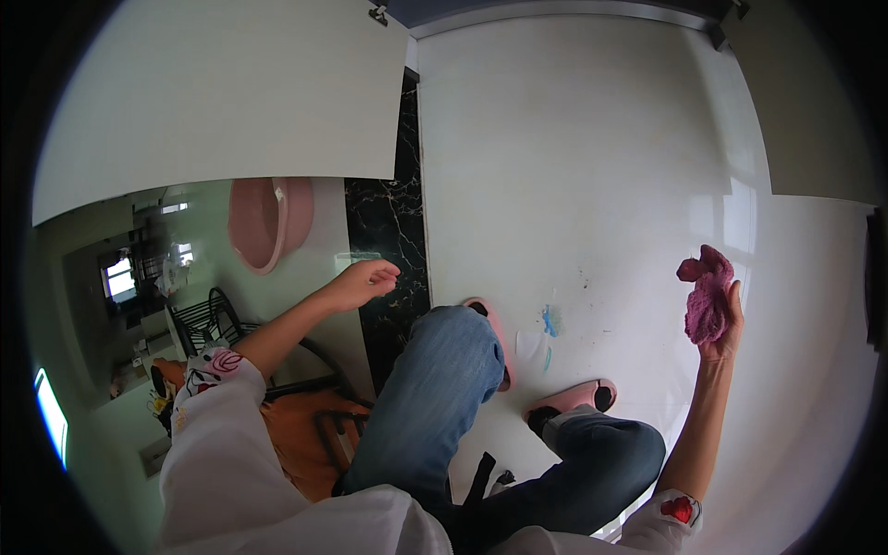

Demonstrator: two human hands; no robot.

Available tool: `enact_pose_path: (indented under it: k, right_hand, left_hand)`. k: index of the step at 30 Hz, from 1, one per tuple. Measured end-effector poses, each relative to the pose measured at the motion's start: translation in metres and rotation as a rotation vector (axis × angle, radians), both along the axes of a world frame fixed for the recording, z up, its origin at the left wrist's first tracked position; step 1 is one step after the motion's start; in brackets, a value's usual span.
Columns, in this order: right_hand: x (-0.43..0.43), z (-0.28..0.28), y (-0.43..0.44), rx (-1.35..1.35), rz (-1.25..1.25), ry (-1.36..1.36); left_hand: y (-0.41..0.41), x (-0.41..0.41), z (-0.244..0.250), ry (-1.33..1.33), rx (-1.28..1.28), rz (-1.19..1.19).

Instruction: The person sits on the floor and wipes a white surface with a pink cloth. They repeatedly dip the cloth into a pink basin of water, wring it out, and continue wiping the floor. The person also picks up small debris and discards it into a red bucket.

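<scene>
A crumpled purple-pink cloth [709, 305] lies in my right hand [725, 329], which is held out at the right with the thumb along the cloth's edge. My left hand [364, 283] is raised at the left, over the strip of black marble, its fingers loosely curled and holding nothing that I can see. Between my hands are my bent knees in blue jeans and my feet in pink slippers [574, 399]. Blue marks [550, 320] and small dark specks show on the pale floor in front of the slippers.
A white door panel [229, 90] spans the upper left, another panel [808, 104] the upper right. A pink plastic basin [300, 215] stands beyond the black marble strip [385, 215]. A black metal chair [208, 319] and an orange cushion [298, 437] are at my left.
</scene>
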State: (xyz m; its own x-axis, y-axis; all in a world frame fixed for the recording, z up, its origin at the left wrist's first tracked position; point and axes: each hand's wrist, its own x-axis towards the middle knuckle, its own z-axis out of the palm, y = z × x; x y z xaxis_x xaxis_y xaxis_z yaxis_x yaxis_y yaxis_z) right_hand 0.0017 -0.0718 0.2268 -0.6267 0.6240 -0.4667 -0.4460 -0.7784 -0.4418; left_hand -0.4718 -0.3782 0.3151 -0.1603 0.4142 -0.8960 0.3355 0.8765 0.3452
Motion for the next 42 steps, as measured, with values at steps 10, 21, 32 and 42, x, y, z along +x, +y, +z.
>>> enact_pose_path:
  k: [10,21,32,42]
  right_hand:
    - [-0.026,0.062,0.001,-0.229,-0.148,-0.352]
    - [-0.042,0.183,-0.069,-0.257,-0.281,-0.304]
    - [0.020,0.206,-0.145,-0.473,-0.559,-0.455]
    - [0.065,0.225,-0.166,-0.460,-0.800,-0.371]
  left_hand:
    - [0.025,-0.093,0.096,0.045,0.036,0.444]
    - [0.078,-0.190,0.181,0.349,0.525,0.742]
    - [0.138,-0.133,0.194,0.568,0.560,0.608]
    - [0.211,-0.065,0.213,0.469,0.450,0.631]
